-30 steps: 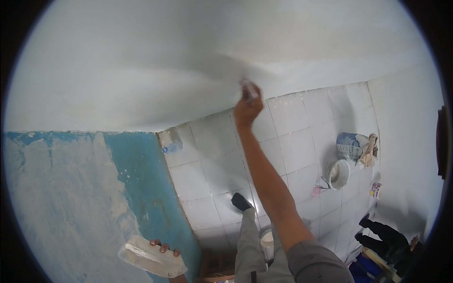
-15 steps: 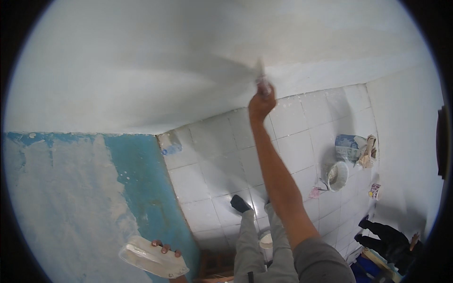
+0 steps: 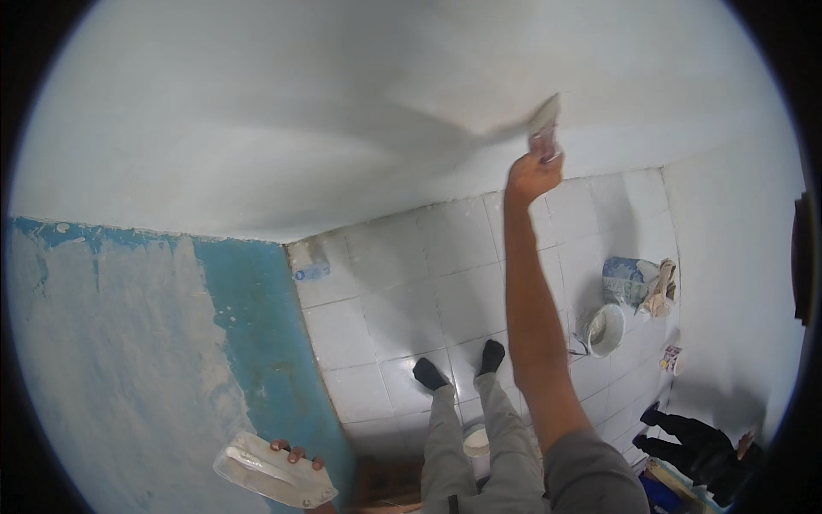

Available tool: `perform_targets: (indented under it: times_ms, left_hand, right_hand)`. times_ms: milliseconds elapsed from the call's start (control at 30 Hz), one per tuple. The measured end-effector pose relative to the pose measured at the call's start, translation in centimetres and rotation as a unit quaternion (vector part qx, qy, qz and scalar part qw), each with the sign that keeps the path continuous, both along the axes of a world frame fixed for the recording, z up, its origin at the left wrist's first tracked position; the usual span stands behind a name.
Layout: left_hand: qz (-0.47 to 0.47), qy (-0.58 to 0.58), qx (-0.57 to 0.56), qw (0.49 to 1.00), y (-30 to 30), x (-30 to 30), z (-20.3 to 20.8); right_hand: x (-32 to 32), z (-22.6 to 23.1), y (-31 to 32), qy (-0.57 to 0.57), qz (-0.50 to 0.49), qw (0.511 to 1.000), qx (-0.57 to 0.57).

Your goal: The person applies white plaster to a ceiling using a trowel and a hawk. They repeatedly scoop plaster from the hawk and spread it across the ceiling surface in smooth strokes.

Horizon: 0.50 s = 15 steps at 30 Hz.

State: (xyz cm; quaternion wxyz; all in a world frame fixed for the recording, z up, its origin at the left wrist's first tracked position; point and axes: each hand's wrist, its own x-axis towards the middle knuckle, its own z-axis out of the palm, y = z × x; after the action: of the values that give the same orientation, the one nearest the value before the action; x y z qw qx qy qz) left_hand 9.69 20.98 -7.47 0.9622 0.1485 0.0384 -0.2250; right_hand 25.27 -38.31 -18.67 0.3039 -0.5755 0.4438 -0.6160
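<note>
Putty knife [image 3: 545, 127]: in front of the white wall [image 3: 257, 111], upper right of centre; pale blade pointing up and slightly right. Blade-to-wall contact: cannot tell.

Right grip [image 3: 534, 176]: clamped on the knife's handle, fingers wrapped round it. Bare forearm [image 3: 539, 317] reaches up from a grey sleeve [image 3: 595, 471].

Pale, shallow tray [image 3: 272, 473]: lower left, in front of the blue-green wall [image 3: 265, 317], with a whitish streak along it. Left grip [image 3: 297, 454]: closed over the tray's upper right edge, three fingertips visible, rest hidden.

Blue-green wall carries a broad, uneven pale coat on its left part.

Below: white tiled floor [image 3: 398, 300]. Clear bottle [image 3: 312, 271] with blue marking near the corner. Pale tub [image 3: 477, 441] between the grey-trousered legs [image 3: 447, 454].

Right side of floor: whitish bucket [image 3: 606, 331], just beside it a blue-and-white bag [image 3: 623, 281]; printed cup [image 3: 672, 360] nearby. Lower right: another person [image 3: 706, 445], dark clothing.
</note>
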Motion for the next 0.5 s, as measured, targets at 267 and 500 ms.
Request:
perform_targets:
  times_ms: [267,500]
  left_hand:
    - [0.005,-0.005,0.002,1.0,-0.5,0.1,0.5]
    - [0.003,-0.02,-0.008,1.0,1.8,-0.3,-0.3]
  right_hand:
    - [3.5,1.3,13.2,0.057,0.153,0.984,-0.064]
    - [4.6,3.5,8.3,-0.018,0.012,1.0,0.009]
